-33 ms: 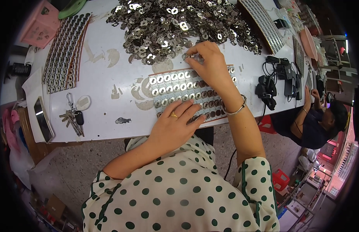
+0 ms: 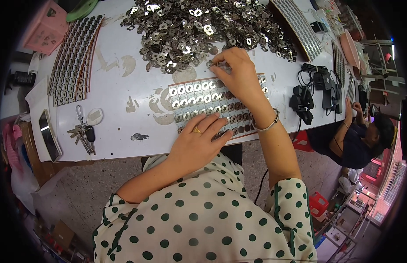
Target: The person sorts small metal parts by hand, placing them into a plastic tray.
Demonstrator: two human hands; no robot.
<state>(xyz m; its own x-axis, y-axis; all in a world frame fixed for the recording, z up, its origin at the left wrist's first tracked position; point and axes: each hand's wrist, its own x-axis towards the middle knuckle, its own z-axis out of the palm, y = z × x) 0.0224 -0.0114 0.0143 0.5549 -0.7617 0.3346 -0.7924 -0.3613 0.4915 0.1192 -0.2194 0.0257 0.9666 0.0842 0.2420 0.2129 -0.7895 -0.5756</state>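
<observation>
A board with rows of small shiny metal pieces (image 2: 189,96) lies in front of me on the white table. My left hand (image 2: 195,142) rests on its near part, fingers stretched out over the lower rows and covering some of them. Beyond the board's far edge, my right hand (image 2: 237,72) is closed in a pinch on a small metal piece (image 2: 210,64), partly hidden by the fingers. This hand is at the near edge of a large heap of loose metal pieces (image 2: 203,30). The right forearm passes over the board's right side and hides part of it.
Filled boards (image 2: 74,61) lie at the left, near a pink basket (image 2: 46,26). Keys (image 2: 84,136) and a phone (image 2: 49,133) are by the left edge. At the right are another filled board (image 2: 297,28), black adapters with cables (image 2: 324,87) and another person (image 2: 352,136).
</observation>
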